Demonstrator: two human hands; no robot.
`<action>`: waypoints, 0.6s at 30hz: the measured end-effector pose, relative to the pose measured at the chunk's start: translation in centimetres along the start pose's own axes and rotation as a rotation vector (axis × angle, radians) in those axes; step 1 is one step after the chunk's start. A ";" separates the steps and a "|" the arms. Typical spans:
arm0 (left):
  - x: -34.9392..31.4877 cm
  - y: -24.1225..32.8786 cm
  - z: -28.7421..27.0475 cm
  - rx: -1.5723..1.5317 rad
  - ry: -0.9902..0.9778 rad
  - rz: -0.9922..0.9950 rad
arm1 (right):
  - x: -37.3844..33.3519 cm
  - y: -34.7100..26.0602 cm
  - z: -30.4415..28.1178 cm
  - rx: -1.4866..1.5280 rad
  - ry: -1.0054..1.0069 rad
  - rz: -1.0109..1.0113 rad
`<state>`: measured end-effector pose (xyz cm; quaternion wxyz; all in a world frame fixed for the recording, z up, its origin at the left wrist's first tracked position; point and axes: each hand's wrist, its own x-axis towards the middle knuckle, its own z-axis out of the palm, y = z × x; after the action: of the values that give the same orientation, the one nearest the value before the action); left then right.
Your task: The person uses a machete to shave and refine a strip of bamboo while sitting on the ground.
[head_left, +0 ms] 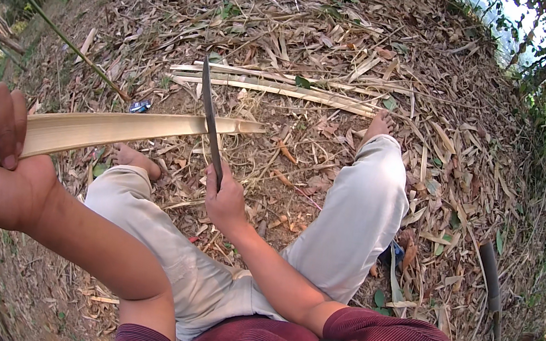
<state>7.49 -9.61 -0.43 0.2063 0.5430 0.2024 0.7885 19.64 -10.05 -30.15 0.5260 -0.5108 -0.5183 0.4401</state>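
Note:
A long, pale split bamboo strip [118, 132] runs from the far left to just left of my knees' midline. The fingers of my left hand [1, 178] are curled around its near, wider end, raised at the left. My right hand [225, 200] grips a long dark knife [208, 102] by its lower end, with the blade pointing up and away from me. That blade crosses in front of the strip near its narrow far end, where a node shows. Whether the edge bites into the bamboo cannot be told. Thin shavings [238, 148] lie below.
Several split bamboo strips [284, 90] lie across the ground beyond my bare feet. A green stem [68, 37] slants in at left, near a small dark-blue item [140, 106]. Dry leaves cover the slope. At right lies a dark tube-shaped piece [490, 276].

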 end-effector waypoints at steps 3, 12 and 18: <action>0.2 0.0 -0.3 -0.037 -0.030 -0.011 | 0.0 0.0 0.1 0.016 0.010 -0.014; 0.4 0.0 -0.7 -0.082 -0.035 -0.038 | -0.1 0.7 0.3 0.005 0.007 -0.002; 0.2 0.1 -0.7 -0.093 -0.017 -0.033 | -0.3 0.7 0.5 0.014 0.010 0.005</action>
<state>6.77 -9.59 -0.43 0.2462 0.5360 0.1729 0.7888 19.20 -10.22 -30.92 0.5311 -0.5108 -0.5111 0.4425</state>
